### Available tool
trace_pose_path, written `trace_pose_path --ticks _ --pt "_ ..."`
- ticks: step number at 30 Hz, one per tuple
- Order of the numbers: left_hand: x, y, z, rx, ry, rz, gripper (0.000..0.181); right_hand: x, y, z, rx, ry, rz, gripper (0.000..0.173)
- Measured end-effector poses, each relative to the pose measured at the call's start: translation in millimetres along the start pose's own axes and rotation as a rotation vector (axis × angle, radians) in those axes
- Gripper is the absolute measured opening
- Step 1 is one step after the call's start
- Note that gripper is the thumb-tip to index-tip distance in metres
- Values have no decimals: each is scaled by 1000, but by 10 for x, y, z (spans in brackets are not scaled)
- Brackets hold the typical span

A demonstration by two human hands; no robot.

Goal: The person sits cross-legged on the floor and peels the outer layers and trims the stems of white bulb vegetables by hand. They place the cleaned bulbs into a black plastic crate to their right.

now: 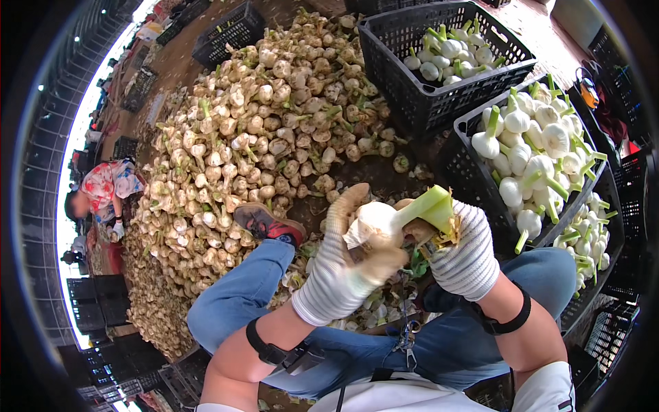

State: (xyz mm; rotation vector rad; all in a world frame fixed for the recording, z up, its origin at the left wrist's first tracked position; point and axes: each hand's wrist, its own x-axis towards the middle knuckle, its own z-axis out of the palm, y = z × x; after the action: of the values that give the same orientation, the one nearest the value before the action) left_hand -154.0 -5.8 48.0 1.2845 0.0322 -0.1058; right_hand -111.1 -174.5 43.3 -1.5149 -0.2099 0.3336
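Observation:
My left hand, in a striped knit glove with soiled fingers, grips a garlic bulb whose outer skin is partly loose. The bulb's thick green stem points right toward my right hand, gloved alike. The right fingers are closed at the stem's cut end, around peeled leaf sheath; whether a tool is also in them cannot be told. Below both hands lie garlic skins and leaf scraps between my legs. A large heap of untrimmed garlic rises in front and to the left.
A black plastic crate partly filled with clean garlic stands ahead at the right. Nearer, another crate is heaped with white bulbs, beside more garlic. A person in patterned clothing sits beyond the heap at far left.

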Motion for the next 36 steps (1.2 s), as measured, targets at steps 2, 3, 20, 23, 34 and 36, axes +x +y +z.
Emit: trace_pose_path --ticks 2,3,20,23,34,36 --pt "-40 -9 -21 339 2 190 69 -21 3 1 -53 3 -77 14" --pt "-47 38 -38 218 -11 61 68 -26 15 -5 -78 3 -115 14" --pt "-3 -139 -413 -351 -42 -240 66 39 -3 -101 -492 101 -305 29" --pt "2 67 -279 -335 -53 -211 72 39 -6 -129 -558 138 -301 30" --pt "17 231 -304 -265 -127 -70 72 37 0 -124 -270 -16 138 28" --pt "24 232 -285 -173 -125 -29 78 31 -32 -122 242 -183 305 36"
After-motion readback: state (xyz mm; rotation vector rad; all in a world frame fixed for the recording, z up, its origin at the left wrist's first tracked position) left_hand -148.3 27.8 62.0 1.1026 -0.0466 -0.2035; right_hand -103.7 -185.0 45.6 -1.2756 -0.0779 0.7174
